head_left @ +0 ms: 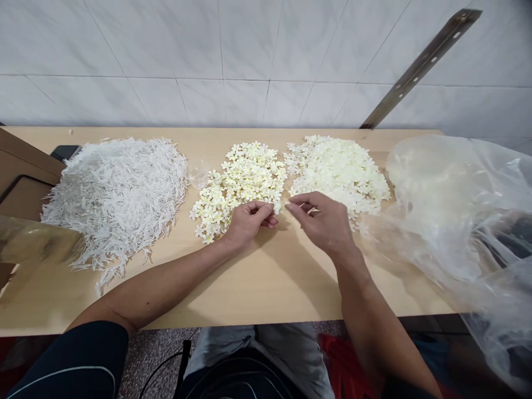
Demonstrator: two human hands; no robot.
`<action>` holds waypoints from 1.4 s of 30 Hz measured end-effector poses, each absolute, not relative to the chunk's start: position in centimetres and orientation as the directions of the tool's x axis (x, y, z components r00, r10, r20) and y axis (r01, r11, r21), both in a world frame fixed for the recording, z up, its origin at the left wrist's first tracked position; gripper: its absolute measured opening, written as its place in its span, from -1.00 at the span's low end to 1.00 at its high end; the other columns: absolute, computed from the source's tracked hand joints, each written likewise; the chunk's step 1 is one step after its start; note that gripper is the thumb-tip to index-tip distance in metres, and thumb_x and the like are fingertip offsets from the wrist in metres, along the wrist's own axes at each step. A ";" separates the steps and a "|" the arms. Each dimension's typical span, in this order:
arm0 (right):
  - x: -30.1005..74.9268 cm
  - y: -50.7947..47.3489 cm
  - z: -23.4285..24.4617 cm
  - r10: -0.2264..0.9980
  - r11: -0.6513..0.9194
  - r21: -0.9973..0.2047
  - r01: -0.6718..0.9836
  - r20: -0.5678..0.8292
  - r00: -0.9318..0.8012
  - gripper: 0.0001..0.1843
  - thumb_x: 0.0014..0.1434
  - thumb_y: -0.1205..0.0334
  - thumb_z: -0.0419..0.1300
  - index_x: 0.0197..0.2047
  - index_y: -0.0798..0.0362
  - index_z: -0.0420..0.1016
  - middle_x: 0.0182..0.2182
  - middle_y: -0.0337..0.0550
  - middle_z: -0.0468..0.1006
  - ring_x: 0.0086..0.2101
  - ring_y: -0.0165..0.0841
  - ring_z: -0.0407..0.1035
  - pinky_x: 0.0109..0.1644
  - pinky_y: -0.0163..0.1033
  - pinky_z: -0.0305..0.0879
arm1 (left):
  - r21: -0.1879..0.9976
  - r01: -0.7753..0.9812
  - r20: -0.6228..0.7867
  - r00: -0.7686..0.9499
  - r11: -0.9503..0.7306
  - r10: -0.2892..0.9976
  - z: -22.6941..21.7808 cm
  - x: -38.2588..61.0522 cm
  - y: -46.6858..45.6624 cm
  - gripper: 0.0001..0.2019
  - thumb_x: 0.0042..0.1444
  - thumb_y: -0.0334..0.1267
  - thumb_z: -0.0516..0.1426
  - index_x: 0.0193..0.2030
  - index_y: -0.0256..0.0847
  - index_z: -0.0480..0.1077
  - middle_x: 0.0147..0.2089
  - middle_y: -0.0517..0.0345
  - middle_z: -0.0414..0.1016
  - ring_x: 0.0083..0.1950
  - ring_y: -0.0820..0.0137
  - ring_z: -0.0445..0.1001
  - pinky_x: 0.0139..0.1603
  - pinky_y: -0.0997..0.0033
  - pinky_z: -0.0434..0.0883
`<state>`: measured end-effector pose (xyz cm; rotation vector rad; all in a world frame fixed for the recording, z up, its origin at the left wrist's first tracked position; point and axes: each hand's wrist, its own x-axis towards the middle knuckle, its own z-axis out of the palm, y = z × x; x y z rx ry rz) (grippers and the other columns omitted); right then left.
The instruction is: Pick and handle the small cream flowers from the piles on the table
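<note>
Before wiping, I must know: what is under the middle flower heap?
The table shows around the flower heap; what lies beneath its middle is covered and cannot be seen.

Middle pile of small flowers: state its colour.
The middle pile is creamy white touched with pale yellow; it shows best in the head view.

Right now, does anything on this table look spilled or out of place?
Two things, mildly. The heap of thin white strands has a few stragglers trailing toward the near edge of the table, and the large clear plastic bag on the right sags past that edge, so both look untidy. I see no clear damage.
</note>
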<state>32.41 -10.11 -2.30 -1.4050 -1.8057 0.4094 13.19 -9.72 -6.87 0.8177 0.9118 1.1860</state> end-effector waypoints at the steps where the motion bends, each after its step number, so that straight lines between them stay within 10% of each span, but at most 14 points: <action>1: 31.6 -10.3 -2.5 0.922 0.346 -0.669 0.658 0.374 -0.103 -0.78 0.26 0.03 0.37 -0.15 -0.02 0.70 -0.30 -0.11 0.71 -0.37 -0.26 0.56 -0.25 -0.15 0.53 | 0.903 -0.387 -0.153 0.121 0.189 0.981 -6.8 13.2 -9.7 -0.68 0.06 -0.05 0.41 -0.35 -0.32 0.57 -0.44 0.07 0.57 -0.43 0.43 0.55 -0.30 0.41 0.55; 34: 29.7 -10.6 -3.7 0.972 0.179 -0.790 0.587 0.234 0.019 -0.79 0.14 0.27 0.24 -0.22 0.03 0.72 -0.48 -0.20 0.67 -0.46 -0.28 0.57 -0.39 -0.27 0.49 | 0.914 -0.373 -0.107 0.159 0.159 0.982 -7.0 13.1 -9.9 -0.64 0.07 0.02 0.41 -0.30 -0.30 0.59 -0.41 0.06 0.61 -0.41 0.42 0.57 -0.25 0.38 0.55; 42: 30.5 -9.8 -3.1 0.999 -0.028 -0.960 0.278 -0.014 0.050 -0.85 0.16 0.17 0.35 -0.30 0.08 0.64 -0.50 -0.15 0.66 -0.50 -0.30 0.58 -0.34 -0.23 0.61 | 0.914 -0.376 -0.119 0.118 0.155 0.986 -7.3 13.1 -9.7 -0.67 0.11 -0.02 0.38 -0.31 -0.30 0.57 -0.42 0.06 0.60 -0.41 0.42 0.57 -0.25 0.38 0.55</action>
